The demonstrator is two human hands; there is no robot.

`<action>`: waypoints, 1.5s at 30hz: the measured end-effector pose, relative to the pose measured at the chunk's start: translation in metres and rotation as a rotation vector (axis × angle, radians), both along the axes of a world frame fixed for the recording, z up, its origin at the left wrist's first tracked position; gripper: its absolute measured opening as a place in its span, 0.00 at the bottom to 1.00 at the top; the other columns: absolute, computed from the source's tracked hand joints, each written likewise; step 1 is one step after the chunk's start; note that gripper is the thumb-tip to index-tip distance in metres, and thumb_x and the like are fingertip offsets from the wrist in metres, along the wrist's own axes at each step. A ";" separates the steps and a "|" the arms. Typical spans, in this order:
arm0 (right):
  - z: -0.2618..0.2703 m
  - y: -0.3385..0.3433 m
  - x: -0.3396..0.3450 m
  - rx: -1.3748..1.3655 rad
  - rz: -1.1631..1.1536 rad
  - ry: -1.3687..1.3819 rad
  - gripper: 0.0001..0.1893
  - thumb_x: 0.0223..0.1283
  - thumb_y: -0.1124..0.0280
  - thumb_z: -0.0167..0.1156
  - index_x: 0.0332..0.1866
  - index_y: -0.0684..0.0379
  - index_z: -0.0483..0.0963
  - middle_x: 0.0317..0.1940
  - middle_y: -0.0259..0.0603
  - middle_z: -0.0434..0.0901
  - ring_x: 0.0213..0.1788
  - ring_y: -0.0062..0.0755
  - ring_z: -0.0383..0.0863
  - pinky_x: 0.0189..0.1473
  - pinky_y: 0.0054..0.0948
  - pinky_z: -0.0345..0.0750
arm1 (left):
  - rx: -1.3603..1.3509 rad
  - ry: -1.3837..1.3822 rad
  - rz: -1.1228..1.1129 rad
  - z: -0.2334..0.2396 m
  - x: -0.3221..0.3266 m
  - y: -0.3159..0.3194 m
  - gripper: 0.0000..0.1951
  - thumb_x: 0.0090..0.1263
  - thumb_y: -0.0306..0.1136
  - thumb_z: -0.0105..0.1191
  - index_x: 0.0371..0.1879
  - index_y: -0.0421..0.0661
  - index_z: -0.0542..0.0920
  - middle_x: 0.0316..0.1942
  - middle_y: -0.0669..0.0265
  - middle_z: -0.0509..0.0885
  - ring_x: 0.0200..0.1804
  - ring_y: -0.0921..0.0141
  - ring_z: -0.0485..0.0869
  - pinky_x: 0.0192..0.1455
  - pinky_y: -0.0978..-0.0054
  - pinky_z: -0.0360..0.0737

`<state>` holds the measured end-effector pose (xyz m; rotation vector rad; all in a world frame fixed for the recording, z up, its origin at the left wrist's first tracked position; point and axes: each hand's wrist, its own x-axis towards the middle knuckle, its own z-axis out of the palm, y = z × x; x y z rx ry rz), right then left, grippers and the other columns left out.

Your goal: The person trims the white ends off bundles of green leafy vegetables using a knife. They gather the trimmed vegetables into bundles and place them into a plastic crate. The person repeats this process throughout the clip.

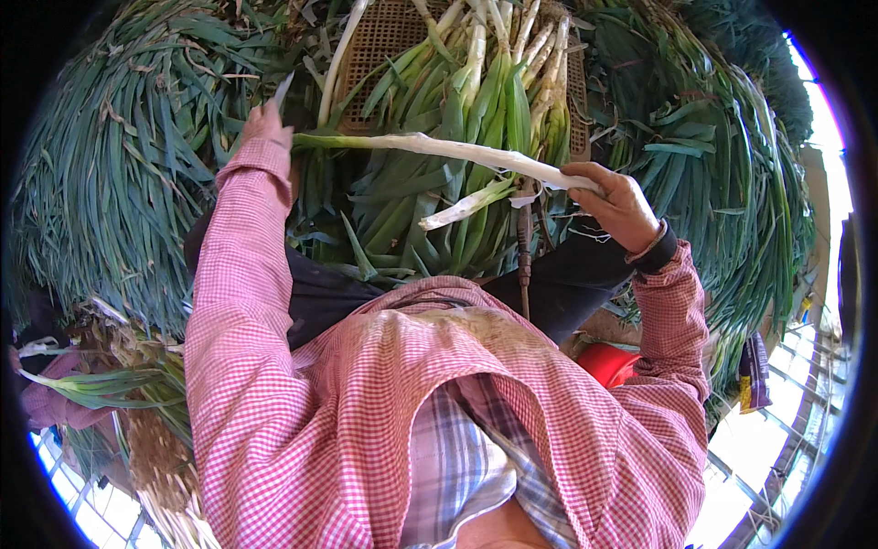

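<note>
My right hand (610, 202) grips the white root end of a long green onion (453, 147), which lies nearly level across the space before me. Its green end reaches my left hand (264, 127) and goes out of sight behind the wrist. From the left fingers juts a thin, pale, pointed piece (283, 89); whether leaf or blade I cannot tell. Below the held stalk rests a shorter green onion (470, 204) with a whitish lower part. A loose pile of green onions (480, 103) fans toward my lap, root ends away from me.
Brown plastic crate (384, 41) under the pile. Large heaps of green onions stand left (123, 151) and right (693, 137). A thin, rusty rod (525, 254) stands near my lap. Red item (607, 364) by my right elbow. Another person's sleeve (58, 394) shows at far left.
</note>
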<state>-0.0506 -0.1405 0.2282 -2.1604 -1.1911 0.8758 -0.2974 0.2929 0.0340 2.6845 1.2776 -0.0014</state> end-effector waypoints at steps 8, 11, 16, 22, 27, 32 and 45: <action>-0.012 -0.013 -0.015 0.135 0.013 -0.082 0.14 0.59 0.77 0.60 0.52 0.59 0.77 0.36 0.41 0.80 0.37 0.32 0.81 0.42 0.28 0.76 | -0.345 -0.458 -0.550 0.018 0.064 -0.164 0.25 0.64 0.45 0.60 0.56 0.44 0.77 0.54 0.54 0.79 0.56 0.54 0.77 0.61 0.61 0.74; -0.010 -0.016 -0.023 0.080 0.005 -0.149 0.14 0.57 0.79 0.60 0.49 0.58 0.78 0.36 0.42 0.79 0.38 0.38 0.81 0.43 0.30 0.76 | -0.388 -0.530 -0.652 0.023 0.087 -0.192 0.23 0.66 0.45 0.58 0.55 0.44 0.78 0.52 0.56 0.80 0.55 0.55 0.77 0.60 0.61 0.74; -0.021 -0.027 -0.028 0.169 -0.022 -0.201 0.11 0.58 0.80 0.58 0.46 0.57 0.78 0.35 0.42 0.78 0.38 0.42 0.81 0.42 0.32 0.77 | -0.321 -0.677 -0.775 0.039 0.099 -0.230 0.17 0.59 0.38 0.66 0.47 0.48 0.83 0.44 0.62 0.81 0.49 0.61 0.78 0.55 0.64 0.77; -0.023 -0.026 -0.031 0.201 -0.048 -0.181 0.14 0.56 0.80 0.59 0.48 0.58 0.76 0.38 0.44 0.79 0.40 0.45 0.81 0.44 0.32 0.77 | -0.340 -0.712 -0.775 0.039 0.107 -0.235 0.13 0.58 0.37 0.67 0.39 0.47 0.83 0.38 0.64 0.80 0.43 0.61 0.78 0.50 0.64 0.77; -0.029 -0.028 -0.029 0.198 -0.037 -0.163 0.14 0.55 0.79 0.59 0.48 0.59 0.75 0.40 0.44 0.79 0.41 0.44 0.81 0.45 0.31 0.77 | -0.489 -0.746 -0.759 0.035 0.109 -0.231 0.10 0.60 0.35 0.65 0.36 0.46 0.82 0.34 0.63 0.80 0.42 0.60 0.79 0.47 0.65 0.77; -0.034 -0.024 -0.037 0.185 -0.122 -0.017 0.12 0.57 0.75 0.63 0.47 0.60 0.75 0.39 0.43 0.80 0.39 0.34 0.80 0.43 0.29 0.77 | -0.418 -0.583 -0.648 0.037 0.105 -0.237 0.09 0.69 0.39 0.56 0.37 0.48 0.75 0.34 0.59 0.81 0.39 0.55 0.81 0.40 0.62 0.78; -0.061 -0.022 -0.056 0.271 -0.532 0.269 0.13 0.65 0.73 0.61 0.52 0.63 0.76 0.39 0.31 0.80 0.36 0.15 0.76 0.36 0.16 0.76 | -0.380 -0.636 0.247 0.012 0.077 -0.113 0.08 0.74 0.37 0.50 0.38 0.44 0.73 0.28 0.57 0.81 0.30 0.59 0.82 0.35 0.60 0.80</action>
